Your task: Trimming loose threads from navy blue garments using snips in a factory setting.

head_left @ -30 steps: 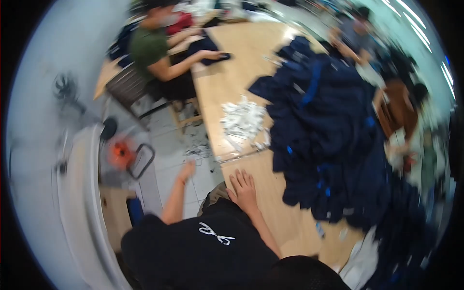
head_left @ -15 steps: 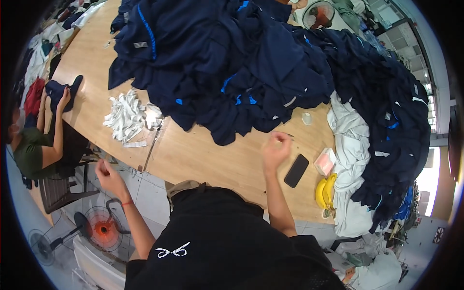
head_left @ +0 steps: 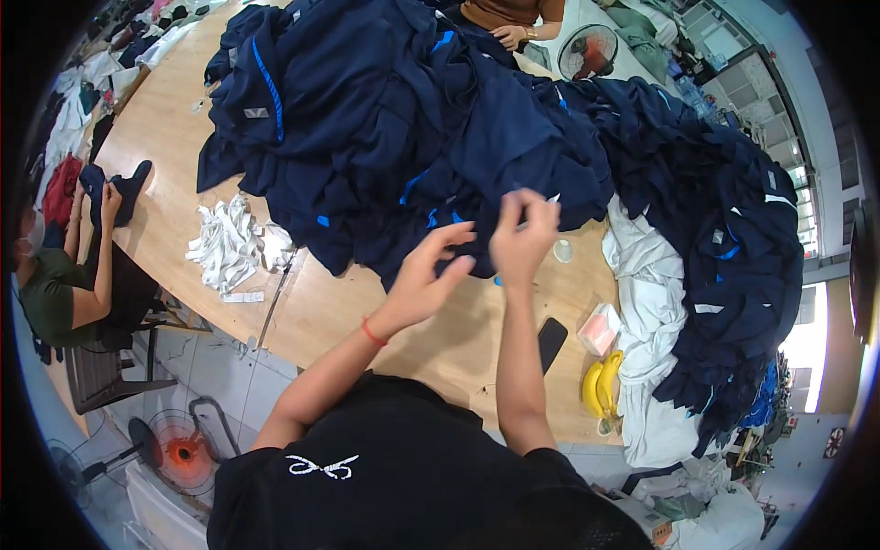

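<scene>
My left hand [head_left: 428, 278] is raised over the near edge of a large heap of navy garments [head_left: 367, 137], thumb and fingers apart, nothing seen between them. Just to its right, my right hand [head_left: 525, 240] is closed, its fingers curled in front of the heap. Whatever its fingers hold, if anything, is too small or hidden to make out. Bright blue trim and small grey patches show on the navy cloth. A black phone [head_left: 551, 343] lies beside my right forearm, partly hidden by it.
White fabric strips [head_left: 225, 247] are piled left on the wooden table [head_left: 412, 344]. At right are bananas [head_left: 600, 385], a pink and white pack [head_left: 599, 330], white cloth [head_left: 646, 284] and more navy garments. One co-worker [head_left: 60, 293] sits left handling dark cloth; another [head_left: 513, 23] is across the table.
My left hand has swung up from the left side to over the table and opened. My right hand has moved farther forward, toward the navy heap. The view has shifted slightly.
</scene>
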The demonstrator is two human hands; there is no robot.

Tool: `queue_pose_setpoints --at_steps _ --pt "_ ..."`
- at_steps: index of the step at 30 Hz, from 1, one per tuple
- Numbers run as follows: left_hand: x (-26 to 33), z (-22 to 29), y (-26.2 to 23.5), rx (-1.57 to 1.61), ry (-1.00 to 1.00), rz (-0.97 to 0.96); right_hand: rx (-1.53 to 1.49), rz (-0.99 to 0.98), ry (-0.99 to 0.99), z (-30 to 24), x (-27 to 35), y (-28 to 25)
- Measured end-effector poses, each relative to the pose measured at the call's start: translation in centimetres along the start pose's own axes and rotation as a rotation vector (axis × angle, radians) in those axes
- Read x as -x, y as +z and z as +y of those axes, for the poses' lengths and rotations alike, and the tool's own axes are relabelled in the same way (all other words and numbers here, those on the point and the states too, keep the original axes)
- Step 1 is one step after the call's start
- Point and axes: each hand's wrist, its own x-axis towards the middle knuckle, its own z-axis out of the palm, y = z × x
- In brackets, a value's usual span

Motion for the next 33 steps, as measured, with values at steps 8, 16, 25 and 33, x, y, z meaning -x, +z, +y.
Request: queue_pose_setpoints --at_steps 8,16,25,33 --pt "6.4 0.0 -7.9 0.353 -0.557 0.006 -0.646 -0.859 -0.196 -11.8 17.7 -3.6" --pt "8.0 5.4 -5.0 -0.081 -0.306 -0.015 -0.67 -0.447 0.482 -6.9 13.9 -10.4" --pt "8.8 -3.9 -11.4 0.55 -0.973 0.242 -0.291 -0.286 0.535 -1.6 15.9 -8.0" --pt "14.6 -4.2 -10.2 -0.048 -0.635 0.461 -0.471 -0.528 0.728 -2.9 17.2 -5.5"
